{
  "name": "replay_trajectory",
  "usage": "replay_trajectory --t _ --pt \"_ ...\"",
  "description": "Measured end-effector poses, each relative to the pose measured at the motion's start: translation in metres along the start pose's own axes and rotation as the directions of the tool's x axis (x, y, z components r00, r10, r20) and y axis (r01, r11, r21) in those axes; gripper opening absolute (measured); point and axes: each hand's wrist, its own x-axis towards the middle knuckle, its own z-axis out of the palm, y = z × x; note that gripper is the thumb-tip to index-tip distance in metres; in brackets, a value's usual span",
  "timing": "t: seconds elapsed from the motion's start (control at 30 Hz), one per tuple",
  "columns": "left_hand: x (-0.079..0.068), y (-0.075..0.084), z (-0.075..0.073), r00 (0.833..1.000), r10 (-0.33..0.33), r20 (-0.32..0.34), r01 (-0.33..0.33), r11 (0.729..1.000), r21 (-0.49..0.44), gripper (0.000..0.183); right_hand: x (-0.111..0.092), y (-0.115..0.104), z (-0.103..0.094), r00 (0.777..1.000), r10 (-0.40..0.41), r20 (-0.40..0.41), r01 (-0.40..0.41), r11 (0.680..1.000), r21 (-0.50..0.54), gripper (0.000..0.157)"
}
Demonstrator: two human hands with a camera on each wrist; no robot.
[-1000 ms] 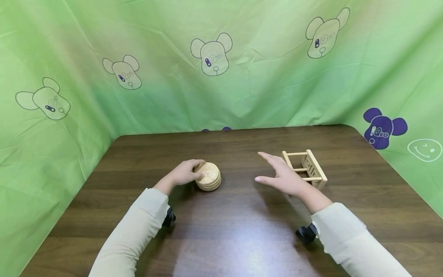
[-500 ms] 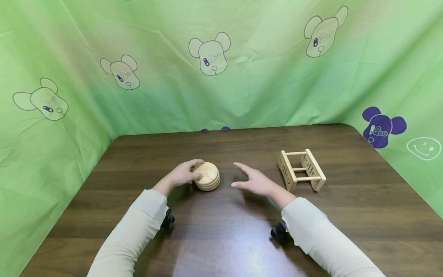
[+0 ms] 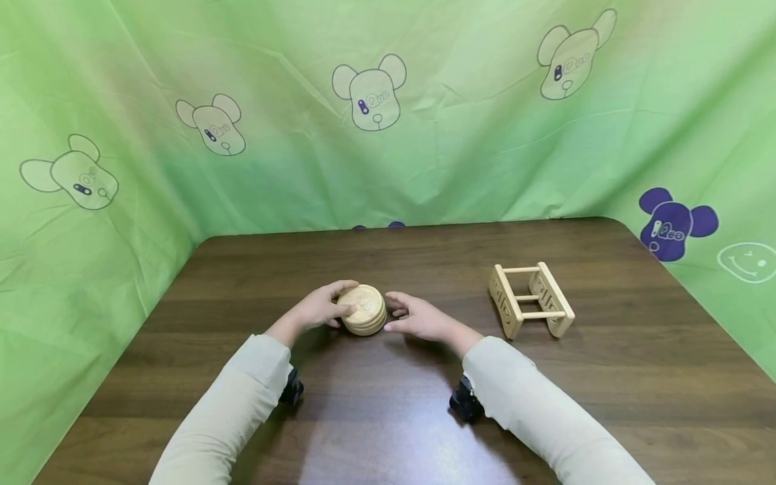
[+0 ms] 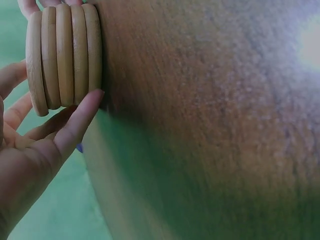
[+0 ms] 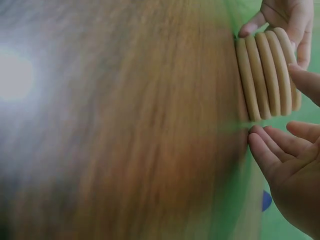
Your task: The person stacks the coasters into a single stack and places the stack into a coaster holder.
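Note:
A stack of several round wooden coasters [image 3: 362, 305] sits on the dark wooden table [image 3: 376, 417], with a faint carved pattern on the top one. My left hand [image 3: 315, 306] grips it from the left, fingers and thumb bent around its side. From the left wrist, the coasters [image 4: 65, 57] show edge-on, slightly fanned, with left fingers against them. On the opposite side, my right hand [image 3: 422, 319] is beside the stack, fingers loosely bent. In the right wrist view, a small gap separates most of the right hand [image 5: 295, 160] from the coasters [image 5: 267, 75].
To the right on the table stands a wooden coaster rack [image 3: 531, 300] with two cut-out side panels joined by thin dowels. Green printed cloth [image 3: 376, 175] hangs behind and beside the table. A black camera sits at each wrist.
My right hand has moved left from in front of the rack to the stack's right side, leaving the rack in full view. The left hand and the coasters have stayed nearly still.

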Motion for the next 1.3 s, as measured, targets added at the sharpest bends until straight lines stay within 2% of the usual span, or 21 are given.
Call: replay_trajectory --t 0.23,0.33,0.47,0.77,0.9,1.07,1.3 --pt "-0.001 0.0 0.002 1.0 0.003 0.001 -0.003 0.994 -0.108 0.052 0.01 -0.002 0.007 1.0 -0.002 0.004 0.002 1.0 0.006 0.065" --pt "0.0 -0.001 0.004 1.0 -0.023 -0.014 0.02 0.987 -0.161 0.053 0.012 -0.003 0.009 1.0 0.016 -0.006 -0.015 1.0 0.012 0.066" --pt "0.001 -0.001 0.007 0.998 -0.051 -0.038 0.041 0.975 -0.216 0.053 0.013 -0.003 0.012 1.0 0.018 -0.01 -0.018 0.998 0.062 0.065" --pt "-0.001 -0.007 0.007 0.997 -0.045 -0.066 0.024 0.956 -0.292 0.053 0.012 -0.008 0.015 0.998 0.032 -0.047 -0.024 0.986 0.162 0.061" --pt "-0.001 -0.009 0.007 0.996 -0.036 -0.085 0.006 0.945 -0.327 0.053 0.013 -0.009 0.018 0.996 0.032 -0.085 -0.01 0.968 0.251 0.058" --pt "-0.002 -0.009 0.008 0.992 -0.055 -0.114 0.006 0.919 -0.393 0.054 0.015 -0.009 0.021 0.99 0.057 -0.126 -0.008 0.931 0.366 0.057" --pt "-0.002 -0.011 0.01 0.992 -0.079 -0.099 0.023 0.882 -0.47 0.055 0.014 -0.003 0.024 0.983 0.083 -0.163 -0.007 0.908 0.419 0.057"
